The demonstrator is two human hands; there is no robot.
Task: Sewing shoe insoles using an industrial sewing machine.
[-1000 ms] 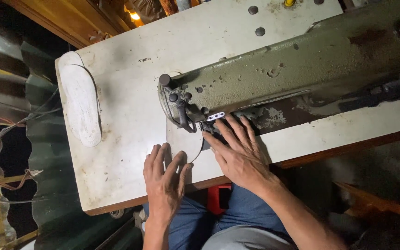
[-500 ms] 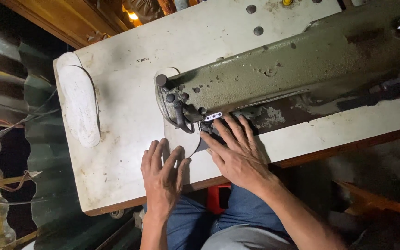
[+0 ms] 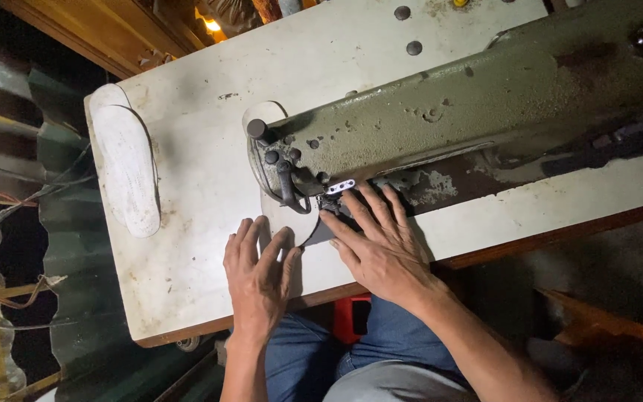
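An old green industrial sewing machine [image 3: 455,119] lies across a worn white table [image 3: 195,156]. A white flat piece [image 3: 295,223] lies under the needle head [image 3: 292,179], partly hidden by the machine. My left hand [image 3: 258,279] rests flat on the table with fingers spread, its fingertips touching the near edge of the white piece. My right hand [image 3: 377,242] lies flat beside the presser foot [image 3: 338,187], fingers spread, pressing on a dark piece [image 3: 321,232] by the needle.
A white shoe sole [image 3: 128,171] lies on the table's left end. Corrugated metal sheeting [image 3: 53,283] and loose wires stand left of the table. A wooden shelf edge [image 3: 98,30] runs at the top left. My blue-jeaned legs [image 3: 314,357] are under the table's front edge.
Both hands have stayed almost still on the pieces; my left hand has slid slightly forward toward the needle. The view has shifted a little.
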